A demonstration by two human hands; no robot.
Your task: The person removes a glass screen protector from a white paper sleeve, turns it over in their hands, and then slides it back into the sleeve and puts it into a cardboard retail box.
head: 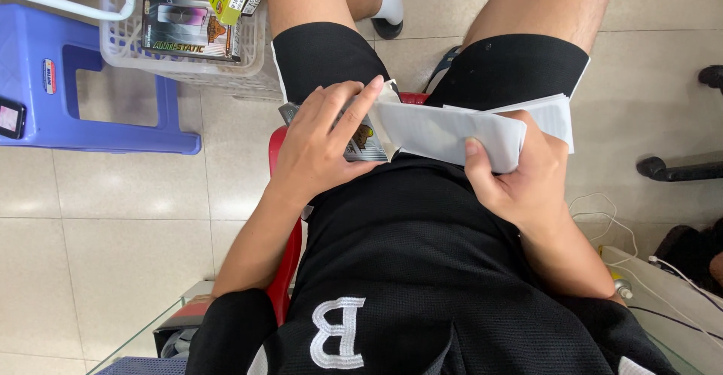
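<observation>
I sit on a red chair (277,149) in black shorts and a black shirt. My left hand (325,141) lies flat on a small printed packet (367,140) on my lap, fingers spread over it. My right hand (518,175) grips a stack of white paper sheets (452,130) that bends across my right thigh, thumb on top. The left edge of the sheets touches the packet under my left fingers.
A white plastic basket (184,66) with printed packets and yellow boxes rests on a blue plastic stool (45,96) at the upper left. A phone (10,117) lies on the stool. A glass table edge (678,300) with white cables is at the lower right. Tiled floor all around.
</observation>
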